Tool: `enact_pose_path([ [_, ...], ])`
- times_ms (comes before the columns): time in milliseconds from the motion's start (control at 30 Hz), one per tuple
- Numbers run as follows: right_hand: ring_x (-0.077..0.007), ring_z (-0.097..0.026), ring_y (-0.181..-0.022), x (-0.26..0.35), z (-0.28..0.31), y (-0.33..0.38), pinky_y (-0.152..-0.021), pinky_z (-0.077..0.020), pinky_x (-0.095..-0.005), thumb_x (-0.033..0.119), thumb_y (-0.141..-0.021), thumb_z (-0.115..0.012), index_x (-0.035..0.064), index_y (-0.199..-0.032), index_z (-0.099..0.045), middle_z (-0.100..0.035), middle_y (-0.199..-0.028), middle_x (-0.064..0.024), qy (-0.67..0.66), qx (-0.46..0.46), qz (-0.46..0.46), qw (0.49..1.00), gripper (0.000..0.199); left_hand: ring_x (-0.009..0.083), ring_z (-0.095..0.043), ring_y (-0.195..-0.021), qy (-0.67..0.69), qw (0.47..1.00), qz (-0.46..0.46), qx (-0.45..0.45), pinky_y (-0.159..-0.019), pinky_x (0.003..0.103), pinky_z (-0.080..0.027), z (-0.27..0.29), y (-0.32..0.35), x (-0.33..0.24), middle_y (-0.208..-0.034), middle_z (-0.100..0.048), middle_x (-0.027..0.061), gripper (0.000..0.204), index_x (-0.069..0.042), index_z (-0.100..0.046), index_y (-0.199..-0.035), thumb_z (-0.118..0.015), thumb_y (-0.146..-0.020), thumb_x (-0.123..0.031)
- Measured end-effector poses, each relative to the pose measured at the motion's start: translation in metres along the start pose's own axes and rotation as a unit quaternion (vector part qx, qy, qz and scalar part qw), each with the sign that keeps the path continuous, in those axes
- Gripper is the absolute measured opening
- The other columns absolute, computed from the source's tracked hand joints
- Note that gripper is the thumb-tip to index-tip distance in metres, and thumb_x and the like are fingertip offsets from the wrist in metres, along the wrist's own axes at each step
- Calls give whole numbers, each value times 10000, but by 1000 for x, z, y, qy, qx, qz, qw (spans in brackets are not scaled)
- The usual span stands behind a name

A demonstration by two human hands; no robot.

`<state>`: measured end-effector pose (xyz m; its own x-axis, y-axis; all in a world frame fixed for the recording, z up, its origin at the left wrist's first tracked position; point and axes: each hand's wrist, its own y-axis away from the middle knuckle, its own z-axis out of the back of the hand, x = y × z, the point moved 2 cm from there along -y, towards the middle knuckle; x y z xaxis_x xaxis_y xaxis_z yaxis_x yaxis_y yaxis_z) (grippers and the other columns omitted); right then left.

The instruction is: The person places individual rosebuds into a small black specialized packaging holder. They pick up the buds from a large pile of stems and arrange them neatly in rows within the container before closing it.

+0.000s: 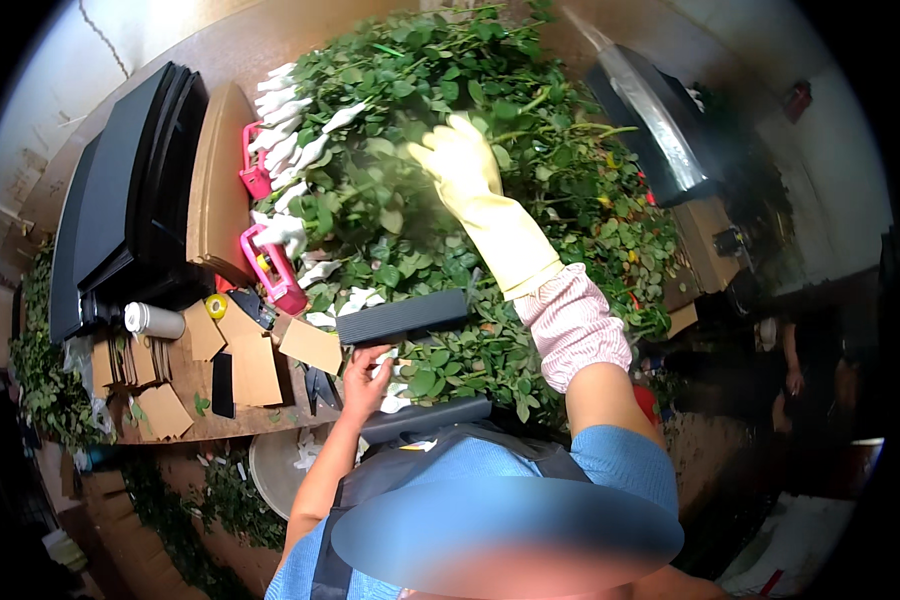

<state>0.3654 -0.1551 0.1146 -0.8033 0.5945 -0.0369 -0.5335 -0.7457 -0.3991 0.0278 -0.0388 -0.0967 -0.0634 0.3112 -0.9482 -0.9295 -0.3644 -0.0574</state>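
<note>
Avoid snagging leaves by dragging right hand, spread, empty. Avoid crushing white heads by squeezing left hand; cannot tell grip.

Brown table bears leafy green stems, stacked black sheets, two pink frames, white canister, cardboard pieces.

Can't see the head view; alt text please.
A yellow-gloved right hand reaches over leafy stems piled on a table; the bare left hand is beside a dark ribbed block. White-covered tips and stacked black panels sit at left.
</note>
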Motion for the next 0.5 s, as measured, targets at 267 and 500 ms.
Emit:
enact_pose_path([
  [267, -279, -674, -922, -24, 17, 47, -908, -541, -377, 89, -808, -711, 100, -1142, -757, -719, -912, -52, 74, -43, -16, 996, 337, 120, -638, -837, 23, 999, 22, 27, -762, 264, -537, 3, -5, 4, -969, -658, 40, 244, -68, -738, -1176, -743, -932, -73],
  [500, -277, -702, -1007, -20, 45, 60, -1013, -484, -370, 235, -934, -660, 98, -1195, -723, -756, -1049, -119, 12, 6, -79, 997, 301, 144, -653, -854, 18, 999, 28, 29, -779, 284, -533, 5, -9, 16, -1001, -688, 48, 232, -58, -735, -1163, -735, -937, -109],
])
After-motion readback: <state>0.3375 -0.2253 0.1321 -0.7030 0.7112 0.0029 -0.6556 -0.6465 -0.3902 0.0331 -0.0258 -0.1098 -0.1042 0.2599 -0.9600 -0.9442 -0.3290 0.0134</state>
